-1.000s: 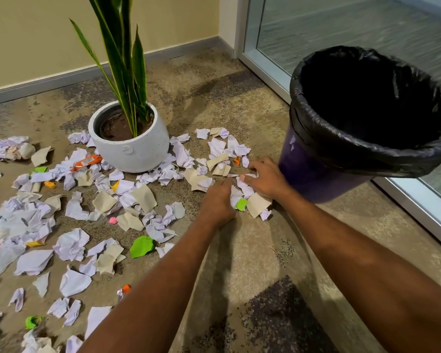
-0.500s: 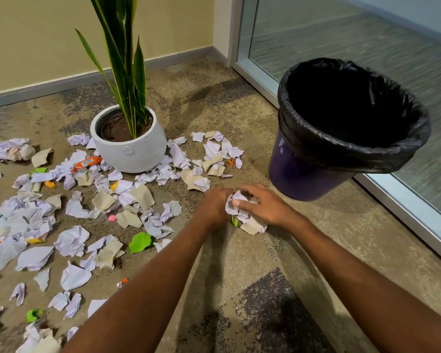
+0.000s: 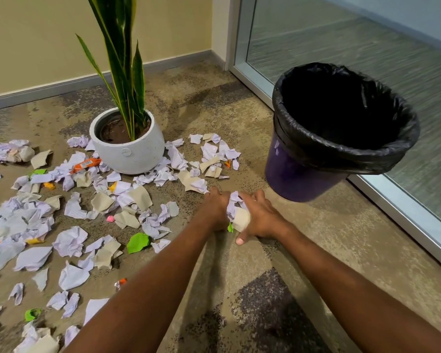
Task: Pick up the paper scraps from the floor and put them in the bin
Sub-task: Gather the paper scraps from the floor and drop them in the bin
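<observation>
Much of scrap bundle (image 3: 236, 209) hidden between clasping left hand (image 3: 215, 208), right hand (image 3: 262, 217).

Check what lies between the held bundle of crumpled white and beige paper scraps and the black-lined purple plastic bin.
Head view: only bare carpet between bundle and bin.

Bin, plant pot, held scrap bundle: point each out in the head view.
bin (image 3: 299, 178), head view, on the purple side wall.
plant pot (image 3: 138, 159), head view, on the white front wall.
scrap bundle (image 3: 240, 218), head view, on the beige piece at its near end.
</observation>
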Action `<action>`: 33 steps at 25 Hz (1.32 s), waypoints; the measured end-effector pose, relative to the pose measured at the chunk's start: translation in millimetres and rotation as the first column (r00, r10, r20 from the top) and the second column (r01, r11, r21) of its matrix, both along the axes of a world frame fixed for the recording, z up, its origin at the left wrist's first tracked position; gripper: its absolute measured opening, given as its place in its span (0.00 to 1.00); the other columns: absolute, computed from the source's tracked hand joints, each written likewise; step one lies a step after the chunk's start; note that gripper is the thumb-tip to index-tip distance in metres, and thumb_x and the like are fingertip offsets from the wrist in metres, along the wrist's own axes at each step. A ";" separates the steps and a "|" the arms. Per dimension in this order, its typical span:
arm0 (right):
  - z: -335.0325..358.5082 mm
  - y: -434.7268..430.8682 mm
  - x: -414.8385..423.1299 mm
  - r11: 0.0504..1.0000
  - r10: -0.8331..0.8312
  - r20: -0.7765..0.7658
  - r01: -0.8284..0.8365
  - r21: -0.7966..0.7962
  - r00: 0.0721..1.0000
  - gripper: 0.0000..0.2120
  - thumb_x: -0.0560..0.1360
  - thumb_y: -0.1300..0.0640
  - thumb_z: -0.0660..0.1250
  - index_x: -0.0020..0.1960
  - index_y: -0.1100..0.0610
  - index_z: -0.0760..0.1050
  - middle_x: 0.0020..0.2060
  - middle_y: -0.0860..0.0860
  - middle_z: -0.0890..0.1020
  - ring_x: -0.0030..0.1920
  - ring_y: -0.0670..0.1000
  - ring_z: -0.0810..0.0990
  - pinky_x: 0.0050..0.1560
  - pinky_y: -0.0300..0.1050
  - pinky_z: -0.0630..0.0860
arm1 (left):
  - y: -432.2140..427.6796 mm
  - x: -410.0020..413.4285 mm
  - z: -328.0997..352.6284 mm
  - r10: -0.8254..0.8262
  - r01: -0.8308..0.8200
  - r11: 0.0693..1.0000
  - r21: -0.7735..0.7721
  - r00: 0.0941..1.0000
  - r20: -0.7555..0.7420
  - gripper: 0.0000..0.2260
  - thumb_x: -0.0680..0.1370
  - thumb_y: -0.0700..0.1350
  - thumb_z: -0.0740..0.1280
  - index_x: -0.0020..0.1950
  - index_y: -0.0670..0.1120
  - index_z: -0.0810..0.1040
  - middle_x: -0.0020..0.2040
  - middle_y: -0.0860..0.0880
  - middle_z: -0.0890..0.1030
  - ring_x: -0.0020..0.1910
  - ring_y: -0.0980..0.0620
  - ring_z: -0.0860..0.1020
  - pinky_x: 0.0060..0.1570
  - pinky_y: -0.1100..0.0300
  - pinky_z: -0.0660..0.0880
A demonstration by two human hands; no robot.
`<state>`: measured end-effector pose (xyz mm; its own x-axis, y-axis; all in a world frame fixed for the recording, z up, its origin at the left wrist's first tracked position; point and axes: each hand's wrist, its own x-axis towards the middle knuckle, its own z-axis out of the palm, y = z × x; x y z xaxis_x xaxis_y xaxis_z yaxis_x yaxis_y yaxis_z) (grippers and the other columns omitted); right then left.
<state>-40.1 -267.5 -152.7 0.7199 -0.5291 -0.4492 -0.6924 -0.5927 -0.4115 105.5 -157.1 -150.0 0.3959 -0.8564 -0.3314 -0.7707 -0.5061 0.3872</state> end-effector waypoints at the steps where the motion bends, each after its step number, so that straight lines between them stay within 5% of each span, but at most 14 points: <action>1: -1.5 2.8 2.9 1.000 -0.015 0.028 0.015 0.004 1.000 0.70 0.52 0.44 0.91 0.83 0.40 0.53 0.70 0.52 0.60 0.74 0.61 0.66 0.71 0.61 0.74 | -0.1 -1.6 -0.6 0.005 -0.006 1.000 -0.014 1.000 -0.020 0.34 0.75 0.43 0.76 0.79 0.45 0.67 0.72 0.38 0.67 0.72 0.36 0.69 0.70 0.42 0.74; 7: -8.7 24.0 20.3 0.994 -0.103 0.200 0.105 0.001 0.974 0.42 0.67 0.52 0.82 0.77 0.45 0.68 0.64 0.53 0.69 0.66 0.62 0.75 0.67 0.58 0.77 | 5.6 0.1 1.0 0.052 -0.064 0.989 -0.132 0.995 -0.090 0.17 0.74 0.41 0.76 0.62 0.42 0.81 0.60 0.39 0.78 0.61 0.40 0.76 0.57 0.51 0.74; 13: -4.0 40.4 27.4 0.930 -0.349 0.354 0.274 0.246 0.868 0.26 0.66 0.59 0.78 0.63 0.48 0.78 0.58 0.53 0.81 0.57 0.56 0.82 0.55 0.60 0.83 | 16.6 0.9 0.8 0.269 -0.316 0.936 -0.157 0.927 -0.260 0.05 0.75 0.39 0.73 0.50 0.41 0.83 0.48 0.42 0.84 0.49 0.43 0.82 0.44 0.56 0.72; 16: 1.3 46.8 27.0 0.790 -0.543 0.312 0.348 0.505 0.779 0.25 0.64 0.66 0.77 0.58 0.48 0.81 0.52 0.55 0.85 0.52 0.59 0.87 0.46 0.64 0.87 | 27.0 -0.2 2.4 0.314 -0.395 0.907 -0.143 0.863 -0.397 0.07 0.71 0.39 0.77 0.45 0.41 0.82 0.42 0.43 0.84 0.42 0.47 0.79 0.39 0.53 0.72; 22: 26.0 46.8 23.6 0.551 -0.686 0.235 0.282 0.785 0.688 0.30 0.70 0.77 0.76 0.65 0.54 0.80 0.60 0.60 0.85 0.60 0.63 0.87 0.46 0.51 0.88 | 36.8 -0.8 25.7 0.388 -0.567 0.820 -0.080 0.653 -0.650 0.15 0.68 0.31 0.80 0.44 0.49 0.82 0.43 0.48 0.85 0.43 0.52 0.81 0.37 0.64 0.78; 28: 89.4 32.8 25.7 0.686 -0.619 0.384 0.233 0.690 0.685 0.26 0.68 0.74 0.78 0.63 0.57 0.80 0.54 0.59 0.87 0.53 0.59 0.88 0.54 0.62 0.87 | 24.7 0.1 88.4 0.277 -0.594 0.799 -0.097 0.506 -0.817 0.19 0.67 0.25 0.79 0.53 0.41 0.87 0.48 0.39 0.89 0.48 0.43 0.88 0.47 0.49 0.87; 31: 131.1 28.2 28.9 0.749 -0.587 0.471 0.220 0.625 0.659 0.28 0.69 0.74 0.78 0.65 0.57 0.79 0.55 0.59 0.86 0.49 0.53 0.85 0.42 0.49 0.87 | 11.0 2.6 124.8 0.252 -0.621 0.766 -0.165 0.527 -0.812 0.19 0.69 0.25 0.74 0.55 0.43 0.86 0.49 0.41 0.89 0.48 0.43 0.87 0.49 0.52 0.86; 33: 160.5 25.3 27.5 0.758 -0.594 0.520 0.212 0.616 0.614 0.28 0.69 0.75 0.77 0.65 0.56 0.78 0.59 0.63 0.85 0.51 0.55 0.86 0.48 0.55 0.88 | 0.5 1.8 151.6 0.233 -0.613 0.760 -0.216 0.567 -0.790 0.18 0.71 0.27 0.68 0.55 0.42 0.86 0.49 0.37 0.88 0.45 0.44 0.84 0.45 0.52 0.83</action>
